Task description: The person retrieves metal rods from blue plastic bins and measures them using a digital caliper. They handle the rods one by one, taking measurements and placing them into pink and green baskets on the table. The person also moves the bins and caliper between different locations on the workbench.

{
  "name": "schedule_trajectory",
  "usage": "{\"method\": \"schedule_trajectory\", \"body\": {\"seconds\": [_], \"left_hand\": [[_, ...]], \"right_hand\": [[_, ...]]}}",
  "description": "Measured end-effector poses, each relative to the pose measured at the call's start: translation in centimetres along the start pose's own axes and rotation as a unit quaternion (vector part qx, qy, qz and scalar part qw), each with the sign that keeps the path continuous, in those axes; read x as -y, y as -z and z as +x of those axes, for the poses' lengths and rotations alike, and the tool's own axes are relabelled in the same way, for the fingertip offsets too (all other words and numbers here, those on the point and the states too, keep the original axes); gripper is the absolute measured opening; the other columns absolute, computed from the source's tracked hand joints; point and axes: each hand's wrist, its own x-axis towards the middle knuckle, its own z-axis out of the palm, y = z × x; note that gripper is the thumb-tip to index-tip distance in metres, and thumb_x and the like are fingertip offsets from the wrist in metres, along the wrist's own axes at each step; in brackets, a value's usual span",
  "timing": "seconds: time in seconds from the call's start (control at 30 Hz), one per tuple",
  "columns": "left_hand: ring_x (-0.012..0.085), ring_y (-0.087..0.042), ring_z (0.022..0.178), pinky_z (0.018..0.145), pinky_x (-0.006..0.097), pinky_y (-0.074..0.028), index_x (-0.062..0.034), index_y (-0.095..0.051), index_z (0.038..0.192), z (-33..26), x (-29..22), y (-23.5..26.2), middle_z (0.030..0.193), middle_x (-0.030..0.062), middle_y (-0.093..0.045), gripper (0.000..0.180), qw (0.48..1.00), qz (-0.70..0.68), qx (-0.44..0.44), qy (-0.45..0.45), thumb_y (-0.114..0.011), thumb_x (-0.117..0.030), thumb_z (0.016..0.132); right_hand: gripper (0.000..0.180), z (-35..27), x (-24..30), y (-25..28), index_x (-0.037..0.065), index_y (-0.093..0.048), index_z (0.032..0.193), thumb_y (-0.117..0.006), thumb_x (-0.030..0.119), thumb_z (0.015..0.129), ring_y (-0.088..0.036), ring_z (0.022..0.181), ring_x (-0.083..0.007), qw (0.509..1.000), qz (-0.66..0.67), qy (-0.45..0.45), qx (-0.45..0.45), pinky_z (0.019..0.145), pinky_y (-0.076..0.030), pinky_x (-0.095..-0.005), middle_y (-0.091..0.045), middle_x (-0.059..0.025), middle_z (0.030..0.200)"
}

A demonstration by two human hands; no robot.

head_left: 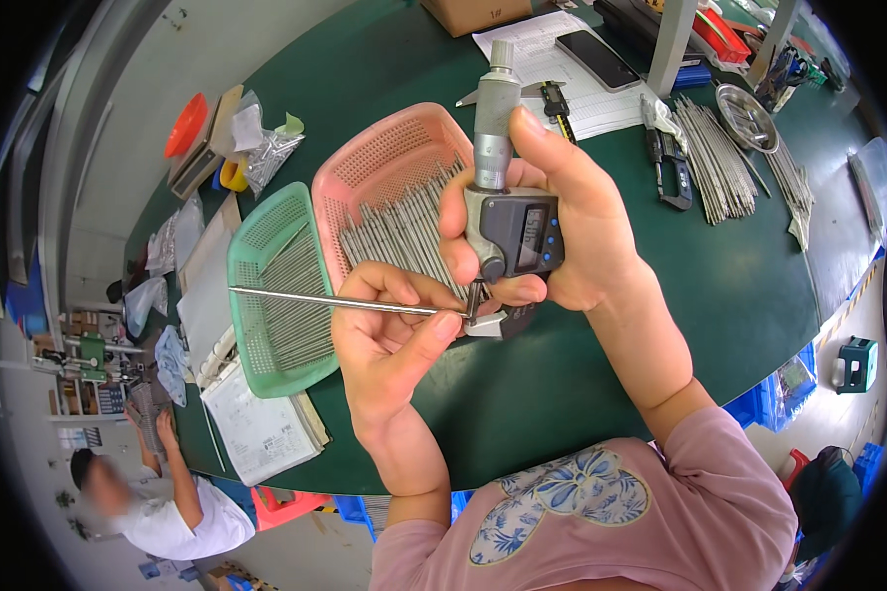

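Observation:
My right hand (586, 212) is wrapped round a digital micrometer (493, 212), its thimble pointing up and its small screen facing me. Pinched in my left hand (389, 345) is a thin metal rod (315, 296), lying almost level. The rod's right end sits at the micrometer's measuring jaws; whether they touch it I cannot tell. Behind my hands stands a pink perforated basket (365, 138) holding many similar rods (404, 231). A green perforated basket (241, 325) with thinner rods (291, 305) is left of it.
An open notebook (266, 424) lies at the near left. Papers (601, 108), a phone (598, 59) and a caliper (557, 103) are at the back. To the right are a second micrometer (672, 167), bundled rods (715, 163) and a metal dish (746, 116). Another person (182, 507) works at the left.

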Motion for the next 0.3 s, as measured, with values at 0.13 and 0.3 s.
{"method": "schedule_trajectory", "body": {"seconds": [0.13, 0.3], "left_hand": [[0.0155, -0.059, 0.074, 0.069, 0.028, -0.049, -0.0034, -0.039, 0.086, 0.02, 0.22, 0.07, 0.082, 0.0158, -0.059, 0.031, 1.000, -0.011, 0.006, -0.002, -0.063, 0.007, 0.070], [0.0163, -0.060, 0.074, 0.069, 0.029, -0.050, -0.0035, -0.039, 0.087, 0.09, 0.06, -0.04, 0.082, 0.0162, -0.059, 0.032, 1.000, -0.014, 0.007, 0.001, -0.064, 0.006, 0.070]], "right_hand": [[0.068, -0.01, 0.04, -0.06, -0.006, -0.054, 0.083, -0.029, 0.057, 0.085, -0.040, 0.034, -0.0134, 1.000, -0.015, 0.011, -0.010, 0.029, -0.032, -0.0202, -0.056, -0.0187, 0.062], [0.067, -0.01, 0.38, -0.36, -0.005, -0.055, 0.083, -0.030, 0.057, 0.085, -0.041, 0.034, -0.0139, 0.999, -0.019, 0.027, 0.009, 0.028, -0.033, -0.0203, -0.056, -0.0190, 0.062]]}}
